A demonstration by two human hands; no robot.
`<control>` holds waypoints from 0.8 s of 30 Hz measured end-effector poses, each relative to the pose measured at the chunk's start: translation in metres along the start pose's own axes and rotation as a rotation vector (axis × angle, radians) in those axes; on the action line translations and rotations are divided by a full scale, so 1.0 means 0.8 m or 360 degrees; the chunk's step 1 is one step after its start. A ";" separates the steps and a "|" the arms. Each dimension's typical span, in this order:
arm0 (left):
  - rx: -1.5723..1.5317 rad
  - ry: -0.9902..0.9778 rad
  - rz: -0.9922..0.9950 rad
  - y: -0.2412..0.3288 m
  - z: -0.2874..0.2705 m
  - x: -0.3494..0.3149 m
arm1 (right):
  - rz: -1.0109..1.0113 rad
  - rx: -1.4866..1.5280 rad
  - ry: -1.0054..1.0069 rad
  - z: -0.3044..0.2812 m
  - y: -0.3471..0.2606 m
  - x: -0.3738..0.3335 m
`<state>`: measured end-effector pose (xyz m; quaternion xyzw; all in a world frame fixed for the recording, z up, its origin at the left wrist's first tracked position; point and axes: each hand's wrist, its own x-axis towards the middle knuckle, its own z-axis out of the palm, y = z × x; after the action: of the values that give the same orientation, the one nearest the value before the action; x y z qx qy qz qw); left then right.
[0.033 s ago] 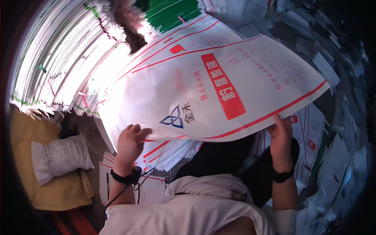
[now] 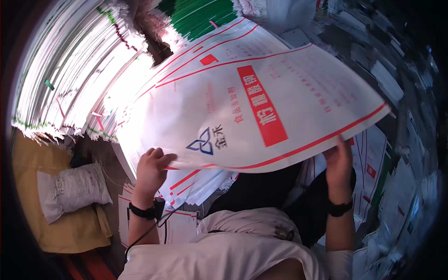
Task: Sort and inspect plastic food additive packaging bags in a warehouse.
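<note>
A flat white woven sack (image 2: 186, 107) with red stripes, a red panel and a blue emblem spreads before me, its near edge lifted above my legs. My left hand (image 2: 153, 170) pinches the sack's near left corner between thumb and fingers. Farther right along the same edge, my right hand (image 2: 339, 165) grips the sack with its fingertips, part of them hidden at the edge. Beneath lies another red-striped sack (image 2: 233, 39), sticking out at the far side. More flat sacks (image 2: 196, 189) show below the near edge, beside my left hand.
Tall stacks of white sacks (image 2: 70, 79) stand at the left, with a green stack (image 2: 200, 18) at the back. A stuffed white bag (image 2: 74, 189) rests on yellow-brown sacking (image 2: 28, 196). Printed sacks (image 2: 368, 163) lie beyond my right hand, and loose pale sheeting (image 2: 406, 200) covers the right side.
The lifted sack has shifted slightly left and toward me. My left hand has moved a little left with it, and my right hand slightly right along the edge.
</note>
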<state>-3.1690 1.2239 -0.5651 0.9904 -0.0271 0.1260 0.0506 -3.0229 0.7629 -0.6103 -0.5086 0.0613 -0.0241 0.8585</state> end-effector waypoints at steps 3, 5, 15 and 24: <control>0.0005 -0.0059 0.0045 -0.032 -0.001 -0.002 | 0.0055 0.0332 0.0244 -0.078 -0.036 0.044; 0.0063 -0.0072 0.0052 -0.058 0.007 -0.015 | 0.0196 0.0484 0.0255 -0.118 -0.048 0.071; 0.0360 -0.0003 -0.0197 -0.082 0.027 -0.010 | 0.0524 -0.1097 -0.0555 -0.166 -0.023 0.159; 0.0124 0.0307 0.0105 0.032 0.047 0.122 | -0.0177 -0.1346 0.0319 -0.379 -0.103 0.118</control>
<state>-3.0668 1.1907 -0.5746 0.9734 -0.0499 0.2235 0.0104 -2.9672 0.4501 -0.6899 -0.8131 0.1213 -0.0924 0.5618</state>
